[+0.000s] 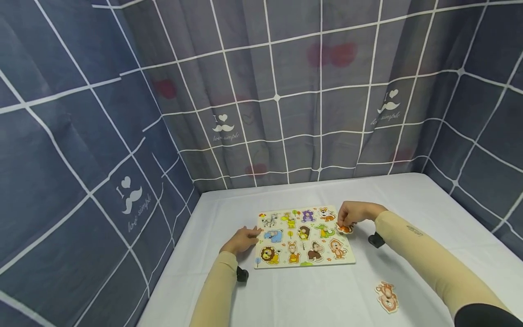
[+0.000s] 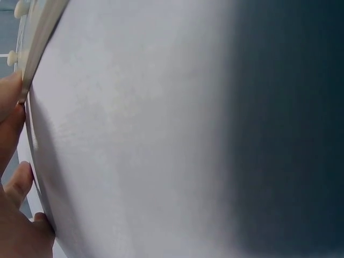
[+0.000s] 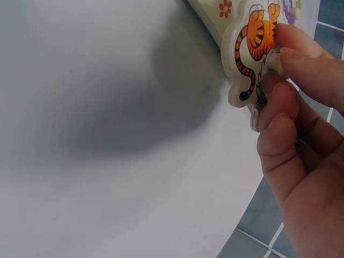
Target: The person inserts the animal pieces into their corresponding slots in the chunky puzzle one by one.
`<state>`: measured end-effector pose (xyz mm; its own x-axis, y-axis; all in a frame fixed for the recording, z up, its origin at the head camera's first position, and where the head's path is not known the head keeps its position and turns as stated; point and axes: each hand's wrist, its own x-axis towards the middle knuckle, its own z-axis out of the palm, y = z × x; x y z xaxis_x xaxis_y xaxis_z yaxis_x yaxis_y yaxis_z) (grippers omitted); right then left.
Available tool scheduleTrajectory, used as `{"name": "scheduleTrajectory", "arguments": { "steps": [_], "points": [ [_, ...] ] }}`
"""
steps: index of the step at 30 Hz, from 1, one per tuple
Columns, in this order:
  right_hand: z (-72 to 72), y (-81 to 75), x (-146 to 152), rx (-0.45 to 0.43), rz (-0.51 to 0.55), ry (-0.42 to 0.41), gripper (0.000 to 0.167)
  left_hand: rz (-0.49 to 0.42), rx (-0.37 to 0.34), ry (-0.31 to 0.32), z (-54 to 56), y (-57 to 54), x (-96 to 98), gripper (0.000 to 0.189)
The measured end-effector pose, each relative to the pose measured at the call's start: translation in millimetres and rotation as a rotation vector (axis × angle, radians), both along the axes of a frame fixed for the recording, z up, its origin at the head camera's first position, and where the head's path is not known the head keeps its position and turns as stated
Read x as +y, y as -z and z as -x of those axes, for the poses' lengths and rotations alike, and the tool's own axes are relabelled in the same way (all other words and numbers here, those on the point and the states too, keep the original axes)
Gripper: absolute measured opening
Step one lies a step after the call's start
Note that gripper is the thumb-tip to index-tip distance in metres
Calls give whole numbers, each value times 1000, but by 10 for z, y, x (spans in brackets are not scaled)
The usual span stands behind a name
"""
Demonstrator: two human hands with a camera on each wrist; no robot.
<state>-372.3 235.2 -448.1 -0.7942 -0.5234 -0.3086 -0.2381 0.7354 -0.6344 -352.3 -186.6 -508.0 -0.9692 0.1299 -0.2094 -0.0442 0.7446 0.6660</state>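
Observation:
A wooden animal puzzle board (image 1: 302,264) lies on the table, printed with several animals. At its left edge my left hand (image 1: 244,239) rests with relaxed fingers touching the rim; the left wrist view shows those fingertips (image 2: 21,177) against the board's side. My right hand (image 1: 354,212) pinches a tiger puzzle piece (image 3: 252,45) by its small knob, thumb and fingers together. This piece is tilted and overlaps the board's right edge in the head view. Nearer the front right, a loose monkey puzzle piece (image 1: 387,297) lies on the cloth.
White cloth (image 1: 302,295) covers the table. Dark curtains (image 1: 302,113) with white grid lines stand behind it and at both sides. Small knobs (image 2: 12,58) rise from the board in the left wrist view.

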Motion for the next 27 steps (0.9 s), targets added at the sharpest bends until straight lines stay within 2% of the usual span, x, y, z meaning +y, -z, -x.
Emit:
{"name": "scheduleTrajectory", "arguments": {
  "steps": [14,27],
  "points": [
    [107,-11,-86,52,-39,-19,19,-5,6,31,-20,-29,-9,40],
    [233,10,-209,85,-81,12,18,-7,-5,9,-8,-13,-10,40]
  ]
}}
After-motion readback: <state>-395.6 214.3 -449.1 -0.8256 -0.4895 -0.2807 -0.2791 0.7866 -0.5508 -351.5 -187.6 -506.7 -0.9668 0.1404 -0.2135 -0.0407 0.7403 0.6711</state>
